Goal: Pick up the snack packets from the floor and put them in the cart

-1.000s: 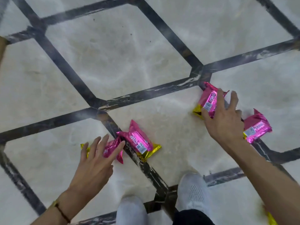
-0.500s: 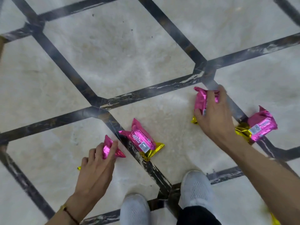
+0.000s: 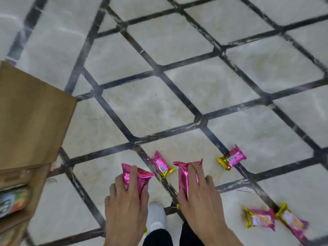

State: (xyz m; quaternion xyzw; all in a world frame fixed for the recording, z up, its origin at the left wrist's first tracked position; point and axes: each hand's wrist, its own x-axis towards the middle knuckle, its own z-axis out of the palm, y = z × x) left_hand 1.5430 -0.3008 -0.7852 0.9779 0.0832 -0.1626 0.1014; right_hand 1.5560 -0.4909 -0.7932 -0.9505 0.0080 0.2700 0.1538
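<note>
My left hand [image 3: 126,206] grips a pink foil snack packet [image 3: 136,178], lifted off the floor. A second pink packet [image 3: 185,180] is held the same way in my right hand [image 3: 198,201]. Between and beyond my hands a pink-and-gold packet [image 3: 160,165] lies on the floor. Further right lies another packet [image 3: 232,157]. Two more packets [image 3: 260,219] [image 3: 292,222] rest on the floor at the lower right, blurred. No cart is plainly in view.
A brown cardboard box [image 3: 30,118] with an open flap stands at the left edge, with colourful packaging [image 3: 12,201] inside it. The floor is pale marble with dark diagonal bands. My white shoe [image 3: 156,217] shows between my hands.
Both hands closed on a packet each and raised them off the floor. The view rose and pulled back, bringing the box and two more packets into sight.
</note>
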